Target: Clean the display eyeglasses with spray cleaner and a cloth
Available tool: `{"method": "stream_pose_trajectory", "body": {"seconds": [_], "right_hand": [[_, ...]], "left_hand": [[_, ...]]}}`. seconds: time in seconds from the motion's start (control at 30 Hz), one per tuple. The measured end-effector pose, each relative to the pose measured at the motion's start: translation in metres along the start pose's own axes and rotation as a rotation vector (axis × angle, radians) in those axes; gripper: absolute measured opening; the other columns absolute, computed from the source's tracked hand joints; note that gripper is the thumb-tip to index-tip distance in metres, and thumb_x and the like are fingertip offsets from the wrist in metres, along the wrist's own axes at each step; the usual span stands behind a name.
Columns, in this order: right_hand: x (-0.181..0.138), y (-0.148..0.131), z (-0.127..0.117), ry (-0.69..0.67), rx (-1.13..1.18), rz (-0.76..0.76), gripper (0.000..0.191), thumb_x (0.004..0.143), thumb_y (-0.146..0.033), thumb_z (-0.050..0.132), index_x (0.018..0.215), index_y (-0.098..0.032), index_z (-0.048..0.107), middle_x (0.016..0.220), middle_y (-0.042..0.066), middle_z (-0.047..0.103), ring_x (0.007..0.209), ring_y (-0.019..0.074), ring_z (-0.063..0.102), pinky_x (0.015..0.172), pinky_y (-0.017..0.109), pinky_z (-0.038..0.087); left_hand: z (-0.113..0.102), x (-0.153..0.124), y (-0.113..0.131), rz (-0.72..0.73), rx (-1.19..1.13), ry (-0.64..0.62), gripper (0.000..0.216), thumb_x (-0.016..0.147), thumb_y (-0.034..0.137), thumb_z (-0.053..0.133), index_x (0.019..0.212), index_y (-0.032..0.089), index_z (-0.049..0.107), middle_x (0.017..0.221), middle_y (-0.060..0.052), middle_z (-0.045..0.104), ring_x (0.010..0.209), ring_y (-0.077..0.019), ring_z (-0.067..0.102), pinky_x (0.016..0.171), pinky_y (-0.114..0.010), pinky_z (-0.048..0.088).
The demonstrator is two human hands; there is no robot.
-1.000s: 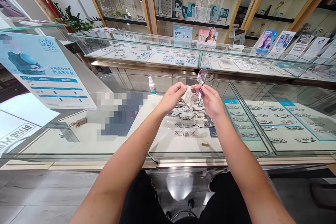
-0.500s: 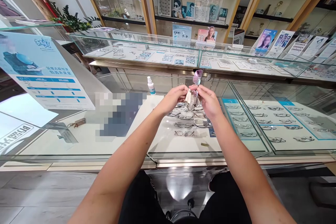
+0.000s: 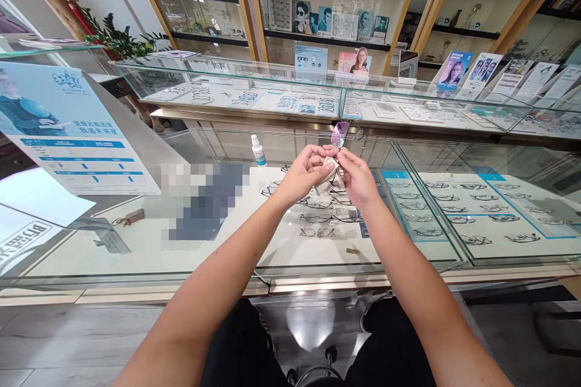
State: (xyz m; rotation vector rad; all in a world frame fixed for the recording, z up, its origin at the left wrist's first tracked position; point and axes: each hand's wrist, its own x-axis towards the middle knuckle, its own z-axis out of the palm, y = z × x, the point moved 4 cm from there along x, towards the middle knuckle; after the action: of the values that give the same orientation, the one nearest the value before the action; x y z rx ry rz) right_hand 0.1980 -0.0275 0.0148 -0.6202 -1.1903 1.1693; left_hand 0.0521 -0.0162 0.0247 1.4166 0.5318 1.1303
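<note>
Above the glass counter, a pair of eyeglasses is held upright on end, its upper lens showing a purple-pink sheen. My right hand is closed on the frame near its middle. In my left hand, a pale cleaning cloth is pinched, with the fingers folded against the glasses; the lower lens is mostly hidden by cloth and fingers. A white spray bottle with a blue label stands on the counter to the left of my hands.
Beneath the glass lie several rows of eyeglasses, with more in the right-hand case. A blue-and-white sign stands at the left. A brown key holder lies near it. Another display counter runs behind.
My left fingers have curled further over the cloth, and less of it hangs below. The glasses stay in my right hand. The whole view has shifted slightly.
</note>
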Motion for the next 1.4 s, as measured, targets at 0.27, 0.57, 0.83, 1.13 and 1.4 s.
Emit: {"method": "stream_pose_trajectory", "body": {"seconds": [0.27,0.57,0.83,1.13,1.4], "right_hand": [[-0.003,-0.001,0.0,0.014,0.003,0.032,0.037,0.083,-0.063,0.088,0.094,-0.028,0.083,0.122,0.005,0.08,0.115,0.0262,0.073,0.091,0.036,0.062],[-0.002,-0.002,-0.003,0.043,-0.057,-0.021,0.033,0.087,-0.06,0.087,0.094,-0.027,0.086,0.111,0.004,0.065,0.092,0.019,0.063,0.076,0.031,0.058],[-0.001,-0.004,-0.006,0.051,-0.12,-0.088,0.029,0.091,-0.057,0.084,0.094,-0.028,0.088,0.105,0.003,0.061,0.094,0.0184,0.061,0.082,0.031,0.055],[-0.001,-0.005,-0.007,0.021,-0.176,-0.065,0.033,0.09,-0.063,0.084,0.092,-0.03,0.087,0.094,0.002,0.061,0.089,0.0204,0.058,0.089,0.036,0.051],[0.001,-0.011,-0.006,0.041,-0.234,-0.072,0.032,0.088,-0.061,0.085,0.087,-0.029,0.088,0.089,0.001,0.06,0.092,0.0208,0.058,0.094,0.037,0.049]], "left_hand": [[0.001,-0.003,-0.001,-0.052,0.063,-0.031,0.062,0.079,0.069,0.095,0.096,0.021,0.06,0.069,0.007,0.049,0.058,-0.0075,0.032,0.057,-0.027,0.022],[0.0,-0.003,-0.005,-0.061,0.072,-0.01,0.06,0.078,0.069,0.096,0.083,0.02,0.063,0.072,0.003,0.053,0.064,-0.0105,0.041,0.061,-0.028,0.027],[-0.002,-0.004,-0.005,-0.07,0.087,0.014,0.062,0.076,0.07,0.097,0.079,0.021,0.059,0.07,0.003,0.054,0.063,-0.0112,0.045,0.061,-0.028,0.029],[-0.005,-0.004,-0.003,-0.089,0.058,-0.013,0.054,0.079,0.06,0.098,0.081,0.021,0.061,0.07,0.001,0.059,0.062,-0.0131,0.054,0.06,-0.028,0.033],[-0.013,-0.002,-0.002,-0.129,0.085,-0.06,0.049,0.081,0.06,0.097,0.087,0.022,0.067,0.069,0.001,0.06,0.06,-0.0125,0.051,0.06,-0.028,0.036]]}}
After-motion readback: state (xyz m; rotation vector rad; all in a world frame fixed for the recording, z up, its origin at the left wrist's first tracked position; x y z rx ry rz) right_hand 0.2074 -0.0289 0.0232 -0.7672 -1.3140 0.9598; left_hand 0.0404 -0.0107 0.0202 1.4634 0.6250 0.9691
